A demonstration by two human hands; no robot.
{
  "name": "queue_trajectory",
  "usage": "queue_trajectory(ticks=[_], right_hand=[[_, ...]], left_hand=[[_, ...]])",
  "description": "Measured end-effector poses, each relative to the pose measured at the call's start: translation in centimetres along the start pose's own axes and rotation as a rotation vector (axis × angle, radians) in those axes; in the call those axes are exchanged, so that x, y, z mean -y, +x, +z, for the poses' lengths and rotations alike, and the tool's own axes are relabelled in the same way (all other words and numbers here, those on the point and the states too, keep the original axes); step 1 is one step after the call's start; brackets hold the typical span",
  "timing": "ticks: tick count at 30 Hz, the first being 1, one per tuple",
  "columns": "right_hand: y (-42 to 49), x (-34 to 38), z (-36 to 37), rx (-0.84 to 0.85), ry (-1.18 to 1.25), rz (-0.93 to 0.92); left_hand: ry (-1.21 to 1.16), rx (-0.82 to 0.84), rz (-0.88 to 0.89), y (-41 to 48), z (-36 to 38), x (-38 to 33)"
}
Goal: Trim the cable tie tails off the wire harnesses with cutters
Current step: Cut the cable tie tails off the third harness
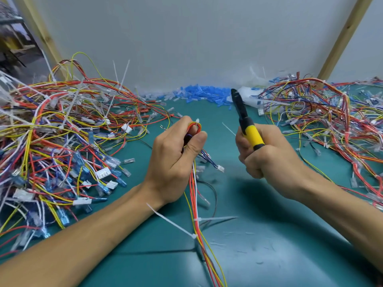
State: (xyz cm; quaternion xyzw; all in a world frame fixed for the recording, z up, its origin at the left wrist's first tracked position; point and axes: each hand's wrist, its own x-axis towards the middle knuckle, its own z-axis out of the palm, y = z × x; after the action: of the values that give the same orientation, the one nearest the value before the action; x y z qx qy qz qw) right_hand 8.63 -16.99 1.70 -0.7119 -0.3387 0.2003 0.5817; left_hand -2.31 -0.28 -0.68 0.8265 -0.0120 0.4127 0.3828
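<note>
My left hand (176, 156) grips a wire harness (196, 220) of red, orange, yellow and white wires, bent into a loop above my fingers. A short white cable tie head (197, 121) sticks up from that loop. Lower down the same harness, two long white tie tails (172, 221) (217, 218) stick out sideways. My right hand (267, 154) grips the yellow handle of the black-jawed cutters (241, 108), which point up and away, to the right of the loop and apart from it. A thin loose tie tail (229, 129) lies between my hands.
A big tangle of harnesses (62, 141) fills the left of the green mat (269, 235); another pile (331, 121) lies at the right. Blue and clear sleeves (203, 94) heap along the back wall. Small cut scraps (238, 243) litter the near mat.
</note>
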Motion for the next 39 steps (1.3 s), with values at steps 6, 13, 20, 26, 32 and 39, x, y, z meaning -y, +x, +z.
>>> queue_trajectory(ticks=[6,13,20,26,32,39], right_hand=[[0.4,0.6,-2.2,0.341,0.503,0.275],[0.6,-0.1,-2.2,0.365,0.440,0.102],[-0.5,0.1,-0.5,0.443,0.139,0.046],[-2.2,0.6,1.6,0.587,-0.001,0.014],[-2.1,0.3,1.5,0.421,-0.007,-0.007],[-1.3,0.2,0.6,0.227,-0.061,-0.173]], left_hand=[[0.013,-0.006,-0.021,0.1,0.0,0.3],[-0.021,-0.038,-0.073,0.3,0.1,0.6],[-0.147,-0.118,-0.164,0.8,0.2,1.2],[-0.070,-0.145,-0.158,1.3,0.2,1.6],[0.010,-0.265,-0.192,1.4,0.2,2.3],[0.052,-0.366,-0.240,0.9,0.0,2.6]])
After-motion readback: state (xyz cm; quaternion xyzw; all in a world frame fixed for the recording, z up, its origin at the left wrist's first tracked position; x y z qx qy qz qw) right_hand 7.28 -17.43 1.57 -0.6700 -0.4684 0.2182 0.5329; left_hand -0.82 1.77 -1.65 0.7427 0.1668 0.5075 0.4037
